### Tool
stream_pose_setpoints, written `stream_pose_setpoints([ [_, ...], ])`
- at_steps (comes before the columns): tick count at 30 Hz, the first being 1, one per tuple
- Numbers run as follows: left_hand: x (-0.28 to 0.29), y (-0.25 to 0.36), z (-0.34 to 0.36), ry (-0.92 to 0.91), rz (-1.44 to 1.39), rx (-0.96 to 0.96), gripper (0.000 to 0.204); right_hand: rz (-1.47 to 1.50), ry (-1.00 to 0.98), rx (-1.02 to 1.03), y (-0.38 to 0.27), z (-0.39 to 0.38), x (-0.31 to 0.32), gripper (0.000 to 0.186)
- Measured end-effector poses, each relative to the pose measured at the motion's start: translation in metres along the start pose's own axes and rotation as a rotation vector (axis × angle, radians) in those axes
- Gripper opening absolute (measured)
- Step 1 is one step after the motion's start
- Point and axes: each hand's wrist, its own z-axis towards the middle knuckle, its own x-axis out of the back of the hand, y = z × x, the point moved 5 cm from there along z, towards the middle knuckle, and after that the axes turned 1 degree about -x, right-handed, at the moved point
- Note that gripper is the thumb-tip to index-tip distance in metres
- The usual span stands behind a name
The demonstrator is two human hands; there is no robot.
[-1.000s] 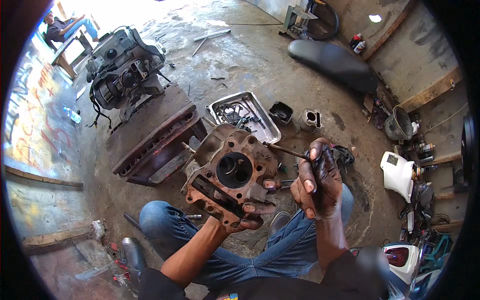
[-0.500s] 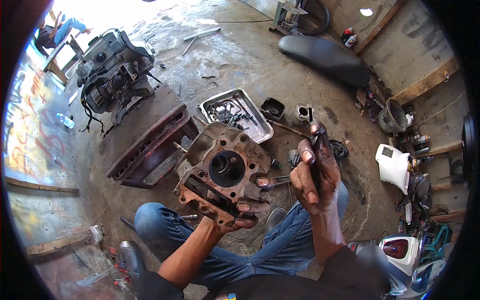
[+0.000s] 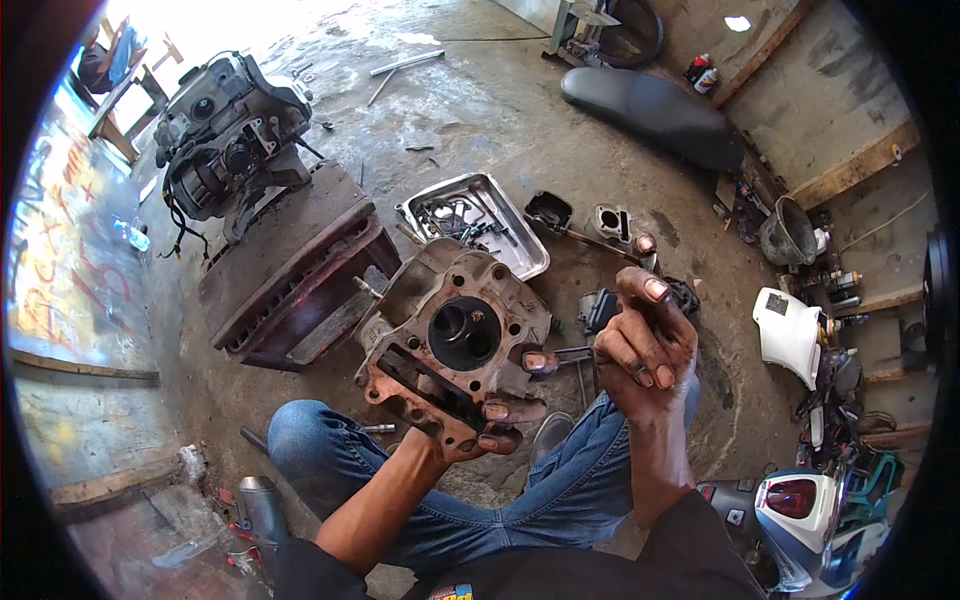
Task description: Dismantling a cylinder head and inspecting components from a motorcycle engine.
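My left hand grips a grimy metal engine cylinder head by its lower right edge, fingers wrapped under and around it. Its machined face is turned up toward me, showing a round dark chamber with port openings, bolt holes and a long slot. To the right, my raised right hand is closed, fingers curled, around a thin brownish stick-like tool that points left from the fingertips. The tool's tip is apart from the cylinder head. Its exact kind is unclear.
A metal tray of small parts lies beyond the cylinder head, beside small engine parts. Left stand a reddish-brown stand and a larger engine. A black seat, bucket and white panel line the right.
The cylinder head has shifted slightly right and tilted, revealing more of the chamber's ports. My right hand has turned and moved a little right, its stick-like tool moving up and right.
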Motion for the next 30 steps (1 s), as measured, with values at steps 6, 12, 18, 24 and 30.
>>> stream_pose_setpoints([
  [6,-0.006,-0.002,0.005,-0.002,-0.006,-0.008,0.047,-0.024,-0.006,-0.007,-0.001,-0.001,0.000,0.039],
  [12,0.014,0.003,-0.004,-0.018,-0.001,-0.007,0.050,-0.008,0.001,-0.016,0.002,0.000,-0.001,0.038],
  [18,0.019,0.002,0.000,-0.100,0.016,0.040,0.051,-0.219,-0.025,0.046,0.000,-0.001,-0.002,0.041],
  [24,0.030,0.008,-0.006,-0.033,0.098,-0.022,0.053,-0.449,-0.071,0.074,0.012,0.000,-0.019,0.030],
  [30,-0.003,0.000,0.007,-0.123,-0.063,0.034,0.056,-0.501,-0.139,0.043,0.015,-0.004,-0.016,0.025],
])
